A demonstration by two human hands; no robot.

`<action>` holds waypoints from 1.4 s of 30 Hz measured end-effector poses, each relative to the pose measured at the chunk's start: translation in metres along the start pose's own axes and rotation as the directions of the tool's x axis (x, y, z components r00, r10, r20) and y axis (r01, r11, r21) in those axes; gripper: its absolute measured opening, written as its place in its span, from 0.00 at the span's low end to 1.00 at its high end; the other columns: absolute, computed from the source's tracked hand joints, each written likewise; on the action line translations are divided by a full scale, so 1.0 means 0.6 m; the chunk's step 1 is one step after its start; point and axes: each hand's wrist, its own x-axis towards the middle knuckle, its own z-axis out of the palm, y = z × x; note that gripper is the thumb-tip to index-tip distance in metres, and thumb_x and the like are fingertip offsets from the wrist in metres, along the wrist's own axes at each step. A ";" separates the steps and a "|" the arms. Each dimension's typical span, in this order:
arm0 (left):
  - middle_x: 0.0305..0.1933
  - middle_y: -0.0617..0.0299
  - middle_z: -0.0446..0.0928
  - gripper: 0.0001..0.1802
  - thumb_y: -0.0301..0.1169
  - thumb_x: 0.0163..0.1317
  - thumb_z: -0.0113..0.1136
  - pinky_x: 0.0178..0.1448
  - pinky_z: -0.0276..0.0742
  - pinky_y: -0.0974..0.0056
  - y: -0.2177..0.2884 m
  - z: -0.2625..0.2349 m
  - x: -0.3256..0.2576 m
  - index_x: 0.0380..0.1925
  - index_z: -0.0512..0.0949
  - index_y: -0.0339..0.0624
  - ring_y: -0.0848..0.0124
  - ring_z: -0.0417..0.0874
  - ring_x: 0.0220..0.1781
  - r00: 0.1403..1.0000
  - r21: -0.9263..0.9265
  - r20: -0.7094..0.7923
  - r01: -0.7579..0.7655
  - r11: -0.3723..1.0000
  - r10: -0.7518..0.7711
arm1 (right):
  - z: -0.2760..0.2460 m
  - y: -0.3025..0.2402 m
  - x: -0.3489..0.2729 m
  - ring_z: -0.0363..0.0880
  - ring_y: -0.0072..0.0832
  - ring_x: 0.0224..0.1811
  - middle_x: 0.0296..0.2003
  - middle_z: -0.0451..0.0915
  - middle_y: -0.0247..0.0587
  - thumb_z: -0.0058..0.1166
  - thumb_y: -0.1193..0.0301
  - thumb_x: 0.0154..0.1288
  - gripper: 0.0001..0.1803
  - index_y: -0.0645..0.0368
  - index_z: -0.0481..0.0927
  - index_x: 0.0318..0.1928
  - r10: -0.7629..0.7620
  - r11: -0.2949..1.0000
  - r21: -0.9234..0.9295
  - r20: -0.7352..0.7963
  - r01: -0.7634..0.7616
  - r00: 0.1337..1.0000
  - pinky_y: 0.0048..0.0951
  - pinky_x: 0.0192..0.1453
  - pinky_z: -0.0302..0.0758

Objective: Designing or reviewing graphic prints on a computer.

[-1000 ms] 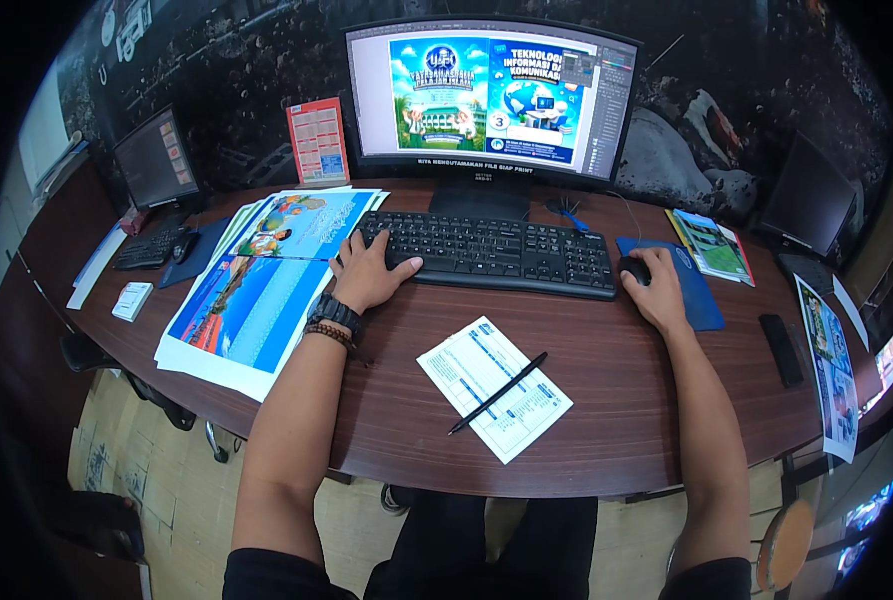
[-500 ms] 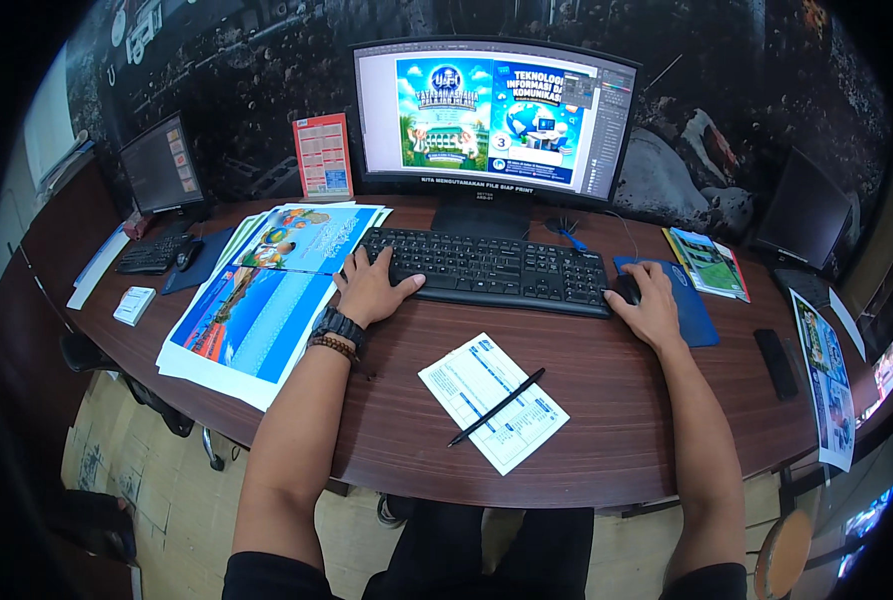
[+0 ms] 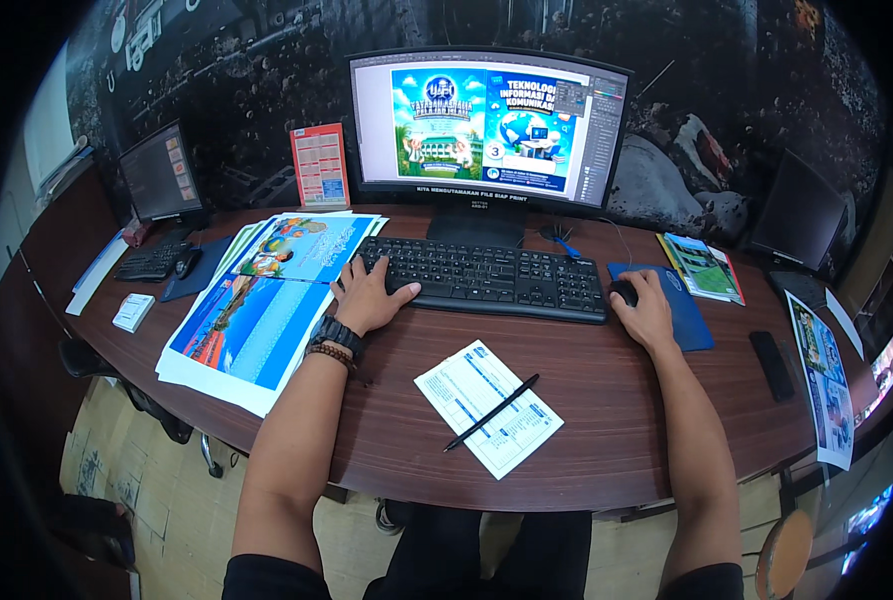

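Observation:
My left hand [image 3: 368,302] rests at the left end of a black keyboard [image 3: 486,277], its fingers spread over the keys and the thumb stretched along the front edge. A dark watch [image 3: 336,337] and a beaded bracelet circle that wrist. At the keyboard's right, my right hand [image 3: 648,312] curls over a black computer mouse [image 3: 623,292] on a blue mouse pad [image 3: 688,318]. Behind the keyboard stands a lit monitor [image 3: 486,190] with two colourful cover designs on it. Between my forearms lies a printed paper form [image 3: 466,385], a black pen [image 3: 491,412] slanting across it.
Large colour prints [image 3: 256,330] are stacked left of the keyboard. A red-framed calendar [image 3: 320,165] stands beside the monitor. Booklets [image 3: 701,266], a black phone-like object [image 3: 771,366] and another print [image 3: 823,385] lie at right. Dark monitors stand at both sides.
The view has shifted slightly, so the monitor and desk items sit a little lower and further left. Both hands keep their places on the keyboard and mouse.

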 end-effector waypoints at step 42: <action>0.74 0.38 0.57 0.50 0.70 0.56 0.57 0.74 0.45 0.31 -0.012 0.015 0.015 0.69 0.67 0.45 0.43 0.52 0.77 0.993 0.040 -0.108 -0.049 0.998 0.053 | 0.024 0.035 0.015 0.76 0.47 0.55 0.50 0.76 0.49 0.60 0.63 0.61 0.20 0.56 0.81 0.52 -0.125 0.992 0.012 -0.068 0.126 0.990 0.39 0.61 0.72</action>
